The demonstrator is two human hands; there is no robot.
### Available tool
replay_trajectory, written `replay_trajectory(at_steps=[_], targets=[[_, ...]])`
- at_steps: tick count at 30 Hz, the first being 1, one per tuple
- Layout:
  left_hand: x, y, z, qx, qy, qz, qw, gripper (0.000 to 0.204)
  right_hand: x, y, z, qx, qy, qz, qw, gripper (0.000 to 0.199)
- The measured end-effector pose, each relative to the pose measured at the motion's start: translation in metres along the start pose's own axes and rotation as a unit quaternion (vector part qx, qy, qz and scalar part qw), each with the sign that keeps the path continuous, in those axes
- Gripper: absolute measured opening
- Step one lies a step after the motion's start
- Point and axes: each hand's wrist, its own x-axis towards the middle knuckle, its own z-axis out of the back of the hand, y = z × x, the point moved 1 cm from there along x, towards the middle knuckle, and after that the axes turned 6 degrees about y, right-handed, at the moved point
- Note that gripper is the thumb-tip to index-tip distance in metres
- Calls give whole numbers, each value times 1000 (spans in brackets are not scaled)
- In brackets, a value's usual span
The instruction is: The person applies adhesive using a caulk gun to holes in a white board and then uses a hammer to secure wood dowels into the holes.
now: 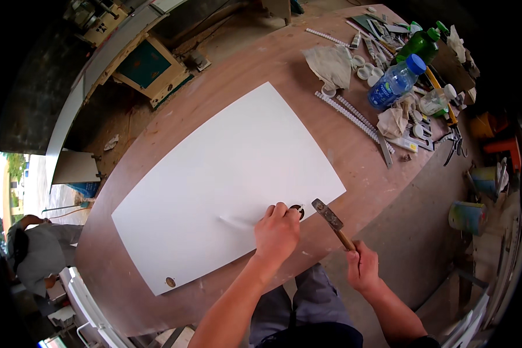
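While R hand point(363, 268) Grips Hammer point(329, 217), L hand point(277, 232) Works Close By

Fingers curled, L hand sits beside a dark round spot point(297, 212) nr the panel's R corner (can't tell if it's pinching anything). R fist's clenched round the hammer's wooden handle. Wht panel point(226, 180) lies flat on brown table point(284, 58), w/ blue-capped bottle point(391, 87) far R.

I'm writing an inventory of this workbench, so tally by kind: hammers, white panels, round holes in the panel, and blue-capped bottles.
Hammer: 1
White panel: 1
Round holes in the panel: 2 (right hole, left hole)
Blue-capped bottle: 1
Total: 5
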Motion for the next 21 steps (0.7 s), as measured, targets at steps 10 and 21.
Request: replay_trajectory(at_steps=[10,21], targets=[[-7,6,7,-9,3,24,1000,6,10,1,3,-97,23,16,995,19],[-33,22,17,12,15,40,999,6,14,10,3,-56,22,-21,998,20]])
